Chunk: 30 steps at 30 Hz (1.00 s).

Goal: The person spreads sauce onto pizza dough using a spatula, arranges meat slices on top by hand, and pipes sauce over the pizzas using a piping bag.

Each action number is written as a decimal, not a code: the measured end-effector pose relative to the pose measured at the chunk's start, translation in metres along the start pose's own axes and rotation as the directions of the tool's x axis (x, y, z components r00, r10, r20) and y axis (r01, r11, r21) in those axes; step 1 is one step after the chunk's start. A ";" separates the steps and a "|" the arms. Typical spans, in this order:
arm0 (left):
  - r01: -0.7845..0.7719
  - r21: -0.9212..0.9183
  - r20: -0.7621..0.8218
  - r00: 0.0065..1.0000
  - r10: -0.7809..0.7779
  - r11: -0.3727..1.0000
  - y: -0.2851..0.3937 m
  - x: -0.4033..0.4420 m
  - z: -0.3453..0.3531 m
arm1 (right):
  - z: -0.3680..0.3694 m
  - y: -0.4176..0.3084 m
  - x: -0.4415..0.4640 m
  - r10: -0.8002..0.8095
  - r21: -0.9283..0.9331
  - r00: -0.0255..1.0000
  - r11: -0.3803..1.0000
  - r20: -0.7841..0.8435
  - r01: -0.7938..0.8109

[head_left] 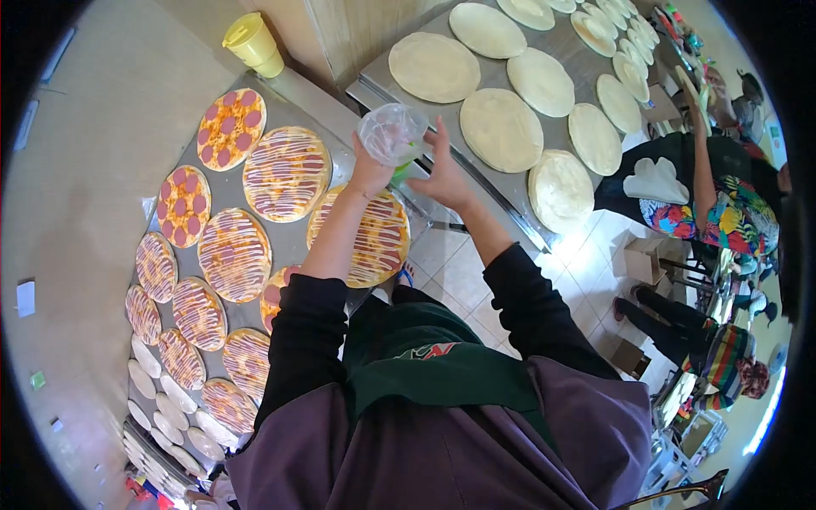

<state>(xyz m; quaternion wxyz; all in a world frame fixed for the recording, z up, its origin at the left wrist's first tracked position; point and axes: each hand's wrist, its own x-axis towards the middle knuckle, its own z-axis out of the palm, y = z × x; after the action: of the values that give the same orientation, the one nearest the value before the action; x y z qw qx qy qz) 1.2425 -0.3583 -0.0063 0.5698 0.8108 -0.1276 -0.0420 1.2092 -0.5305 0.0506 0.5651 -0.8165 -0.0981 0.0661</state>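
Observation:
My left hand point(371, 172) is closed around the left side of a clear plastic container point(393, 134), round and see-through, perhaps a tub or a bag. On its other side my right hand point(444, 177) has thumb and fingers spread, close to the rim; whether it touches is hard to tell. Something green point(403, 170) shows below the container, between my hands. Just beneath my left forearm lies a large pizza point(374, 242) striped with pale sauce over sausage slices and cheese. Another striped pizza point(287, 174) sits to its left.
More topped pizzas point(235, 255) cover the metal table on the left, with plain bases further down. A yellow lidded bucket point(253, 44) stands at its far end. Plain dough rounds point(501, 130) lie on the right table point(408, 110). Two people point(718, 204) are at the right, near cardboard boxes point(643, 259).

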 end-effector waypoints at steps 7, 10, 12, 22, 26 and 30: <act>-0.091 0.024 -0.035 0.995 0.092 0.996 0.036 -0.003 -0.012 | 0.044 0.029 0.024 -0.121 -0.098 0.990 0.989 -0.075 0.113; -0.107 -0.046 -0.063 0.993 0.104 0.993 0.035 0.000 -0.020 | 0.045 0.018 0.024 0.015 -0.193 0.993 0.980 -0.118 -0.038; -0.124 -0.014 -0.048 0.991 0.123 0.992 0.047 -0.001 -0.028 | 0.045 0.021 0.025 0.020 -0.168 0.993 0.985 -0.121 -0.040; -0.226 -0.593 -0.288 0.956 0.059 0.773 0.184 0.000 -0.143 | 0.039 0.018 0.006 -0.078 -0.118 0.993 0.991 -0.084 0.068; -0.124 -0.433 -0.278 0.961 -0.002 0.893 0.176 -0.011 -0.217 | 0.026 -0.009 0.011 -0.176 -0.017 0.968 0.984 -0.178 0.176; -0.016 0.349 -0.310 0.942 0.132 0.937 0.152 -0.021 -0.277 | 0.067 -0.129 0.038 -0.430 -0.060 0.901 0.902 -0.053 0.427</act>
<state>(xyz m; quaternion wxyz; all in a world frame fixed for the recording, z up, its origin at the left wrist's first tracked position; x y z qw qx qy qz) 1.2570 -0.1485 0.2297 0.4349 0.8873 -0.0671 0.1383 1.2207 -0.4168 0.1478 0.5494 -0.7897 -0.2583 -0.0883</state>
